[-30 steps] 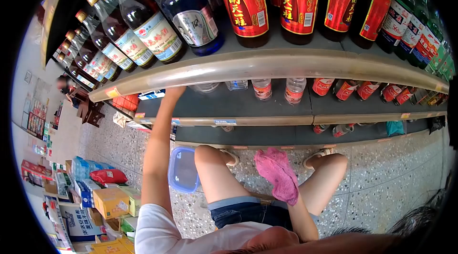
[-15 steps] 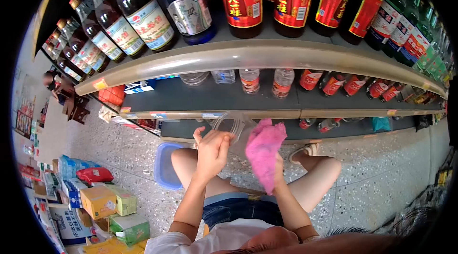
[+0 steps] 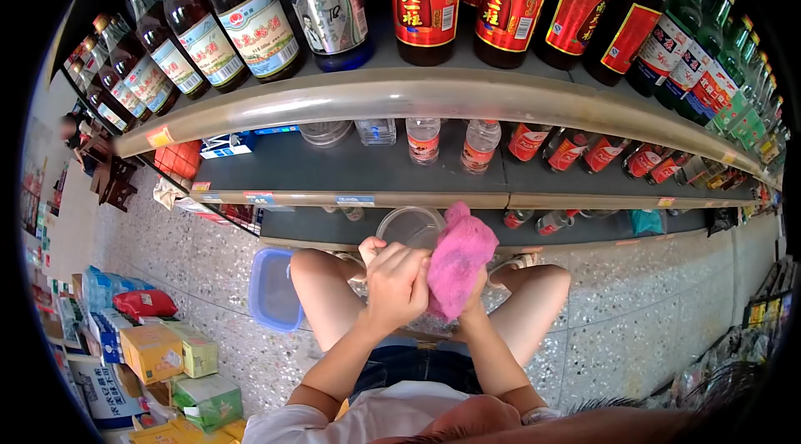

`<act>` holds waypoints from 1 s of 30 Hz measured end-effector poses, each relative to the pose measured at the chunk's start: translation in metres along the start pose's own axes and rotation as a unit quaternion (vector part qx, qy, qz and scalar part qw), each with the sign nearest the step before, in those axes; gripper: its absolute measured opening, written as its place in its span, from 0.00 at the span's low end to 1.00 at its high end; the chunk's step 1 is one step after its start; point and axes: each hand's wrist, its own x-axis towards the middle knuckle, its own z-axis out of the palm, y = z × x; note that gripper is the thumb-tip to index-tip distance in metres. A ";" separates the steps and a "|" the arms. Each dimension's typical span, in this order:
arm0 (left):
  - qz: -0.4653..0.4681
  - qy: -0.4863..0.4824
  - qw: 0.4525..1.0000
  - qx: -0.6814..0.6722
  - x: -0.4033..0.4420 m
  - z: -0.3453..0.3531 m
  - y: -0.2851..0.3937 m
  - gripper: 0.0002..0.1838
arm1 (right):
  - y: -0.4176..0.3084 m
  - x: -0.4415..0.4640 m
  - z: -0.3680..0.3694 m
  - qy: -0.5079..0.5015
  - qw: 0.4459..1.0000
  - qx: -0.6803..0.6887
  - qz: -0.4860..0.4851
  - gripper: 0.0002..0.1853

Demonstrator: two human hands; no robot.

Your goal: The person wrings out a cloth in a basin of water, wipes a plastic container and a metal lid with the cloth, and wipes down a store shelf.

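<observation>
My left hand [image 3: 395,281] is closed on a clear round plastic container [image 3: 407,227], its circular rim tilted up toward the shelf. A pink cloth [image 3: 461,264] is bunched in my right hand [image 3: 476,292], whose fingers are mostly hidden behind it. The cloth presses up against the right side of the container, close to my left fingers. Both hands are above my lap, in front of the lower shelves.
Liquor bottles [image 3: 425,6] line the upper shelf. Small red-labelled bottles [image 3: 567,149] and clear bottles stand on the shelf [image 3: 284,169] below. A blue plastic basin [image 3: 275,290] sits on the floor by my left knee; stacked cartons [image 3: 152,352] lie farther left.
The container and cloth have come together; the container's rim now faces up more. My left hand has moved right and slightly down. The view has shifted slightly.
</observation>
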 end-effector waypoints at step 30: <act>0.037 -0.023 0.999 -0.023 0.002 -0.006 -0.016 0.05 | 0.018 -0.013 -0.010 0.018 0.985 0.129 0.111 0.22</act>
